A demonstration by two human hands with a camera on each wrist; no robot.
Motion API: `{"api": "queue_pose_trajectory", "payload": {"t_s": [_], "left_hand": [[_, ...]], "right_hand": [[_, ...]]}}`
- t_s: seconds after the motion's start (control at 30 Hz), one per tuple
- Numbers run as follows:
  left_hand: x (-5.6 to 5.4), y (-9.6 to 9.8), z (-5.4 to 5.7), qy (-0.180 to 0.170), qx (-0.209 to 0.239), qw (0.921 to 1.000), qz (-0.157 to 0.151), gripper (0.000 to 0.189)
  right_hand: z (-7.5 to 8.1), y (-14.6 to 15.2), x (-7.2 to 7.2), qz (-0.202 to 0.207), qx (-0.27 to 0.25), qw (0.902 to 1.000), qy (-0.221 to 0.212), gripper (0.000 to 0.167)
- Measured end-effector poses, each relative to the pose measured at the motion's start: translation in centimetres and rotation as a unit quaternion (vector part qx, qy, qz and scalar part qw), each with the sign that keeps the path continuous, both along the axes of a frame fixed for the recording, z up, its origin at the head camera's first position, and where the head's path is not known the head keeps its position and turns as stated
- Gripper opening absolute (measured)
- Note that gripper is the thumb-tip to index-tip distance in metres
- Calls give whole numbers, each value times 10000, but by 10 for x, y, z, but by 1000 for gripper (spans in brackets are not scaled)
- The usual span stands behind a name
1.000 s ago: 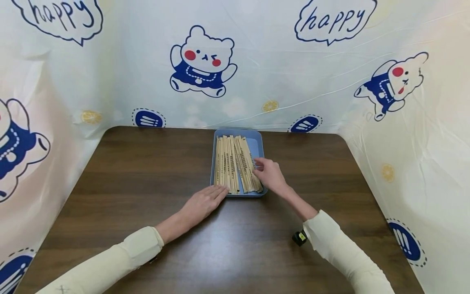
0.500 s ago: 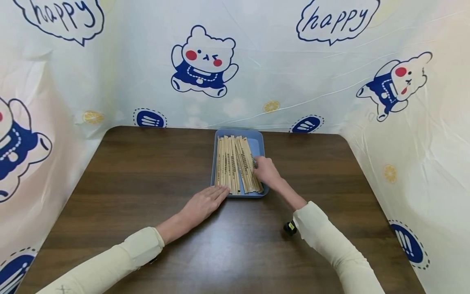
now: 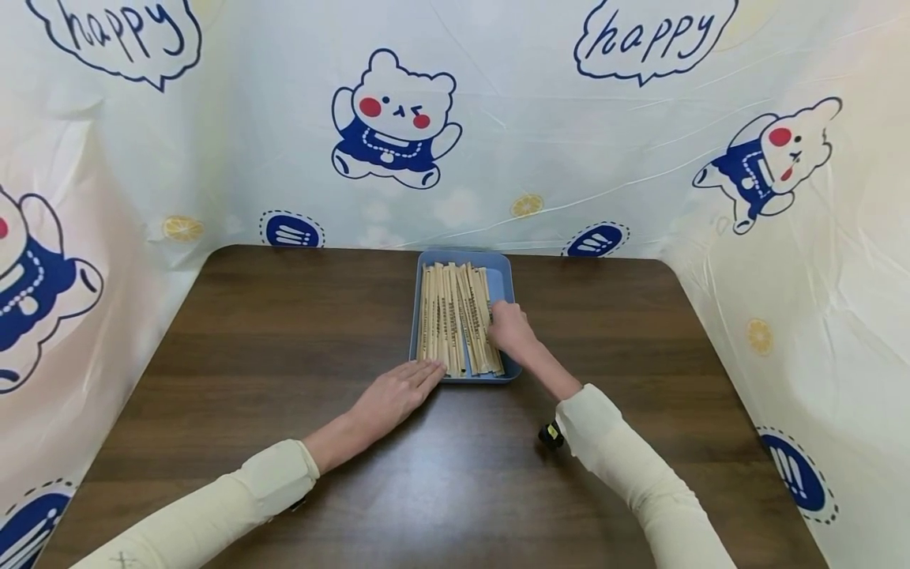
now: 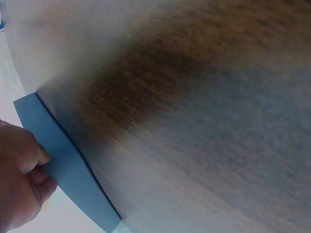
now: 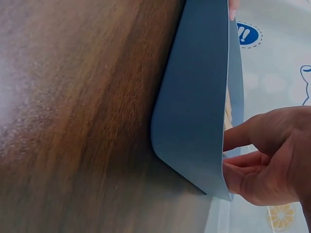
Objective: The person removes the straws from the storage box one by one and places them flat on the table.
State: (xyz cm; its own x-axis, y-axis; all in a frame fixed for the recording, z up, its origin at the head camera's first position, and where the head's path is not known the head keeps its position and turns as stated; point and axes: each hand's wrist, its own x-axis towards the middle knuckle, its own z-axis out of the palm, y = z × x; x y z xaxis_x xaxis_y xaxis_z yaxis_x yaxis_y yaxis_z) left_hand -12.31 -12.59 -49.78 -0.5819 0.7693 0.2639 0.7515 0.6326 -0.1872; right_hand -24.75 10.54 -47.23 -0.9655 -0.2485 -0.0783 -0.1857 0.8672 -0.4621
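Note:
A blue tray point(image 3: 502, 273) holds rows of slim, pale, printed paper-wrapped chopsticks point(image 3: 444, 316). At the tray's near left corner, my left hand point(image 3: 394, 395) lies over the rim; the left wrist view shows its fingers point(image 4: 41, 158) gripping the tray wall point(image 4: 63, 155). My right hand point(image 3: 513, 330) reaches over the right wall with curled fingers, at the rightmost chopsticks. From the right wrist, the thumb and fingers of this hand point(image 5: 272, 153) go in behind the tray wall point(image 5: 199, 97), which partly hides the fingertips. Only a sliver of the chopsticks point(image 5: 228, 109) shows there.
The tray stands on a brown wooden table point(image 3: 298, 316), close to its far edge. A printed cloth point(image 3: 498, 103) hangs behind and on both sides. A small black device point(image 3: 550, 435) sits at the right sleeve cuff.
My right hand has curled its fingers and shifted slightly left against the chopsticks. The rightmost ones have moved left and stand straighter in the tray. My left hand stays in place.

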Motion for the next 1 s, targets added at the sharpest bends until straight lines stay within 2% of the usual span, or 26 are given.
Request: {"api": "queue_pose_trajectory", "payload": {"t_s": [0.37, 0.57, 0.73, 1.0], "left_hand": [[0, 1, 1, -65, 42, 10000, 28, 52], [1, 2, 1, -37, 114, 9999, 24, 52], [0, 3, 2, -21, 60, 10000, 53, 51], [3, 2, 4, -127, 31, 9999, 66, 51]], "right_hand": [[-1, -3, -4, -80, -14, 9999, 143, 38], [2, -4, -6, -235, 9, 9995, -226, 39], [9, -3, -6, -226, -218, 9985, -443, 42], [21, 7, -11, -406, -209, 9972, -584, 41]]}}
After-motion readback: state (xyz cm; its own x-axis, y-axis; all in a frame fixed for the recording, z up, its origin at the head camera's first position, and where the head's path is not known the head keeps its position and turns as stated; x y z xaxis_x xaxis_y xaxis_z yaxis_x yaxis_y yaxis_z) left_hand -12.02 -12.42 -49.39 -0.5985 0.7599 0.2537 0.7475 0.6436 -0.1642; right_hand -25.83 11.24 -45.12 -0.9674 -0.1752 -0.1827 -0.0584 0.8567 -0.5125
